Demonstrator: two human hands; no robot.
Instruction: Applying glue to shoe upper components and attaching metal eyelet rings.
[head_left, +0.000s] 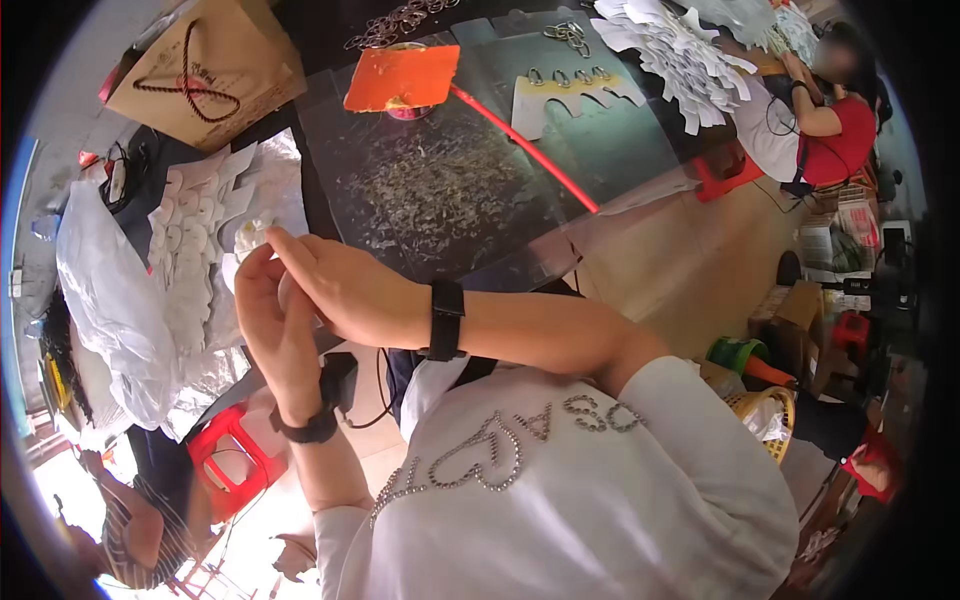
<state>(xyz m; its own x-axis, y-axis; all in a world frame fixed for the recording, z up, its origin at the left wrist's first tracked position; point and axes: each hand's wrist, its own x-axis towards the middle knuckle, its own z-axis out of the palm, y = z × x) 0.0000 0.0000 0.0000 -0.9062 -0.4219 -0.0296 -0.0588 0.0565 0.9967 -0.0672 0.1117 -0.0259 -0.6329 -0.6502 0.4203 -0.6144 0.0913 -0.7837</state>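
Note:
My left hand and my right hand meet at the left of the dark work table. The fingers of both are bent and pressed together around a small whitish piece, mostly hidden by them. Just beyond lie rows of white cut pieces on a silvery sheet. To the right, a flat orange square rests on top of a small can. A red stick slants from it across the table. Near that stick, several metal rings sit along a notched white card.
A brown paper bag stands at the far left, with a clear plastic bag nearer. Scraps litter the table mat. White pieces are heaped at the far right. Another person works beyond; a red stool stands below left.

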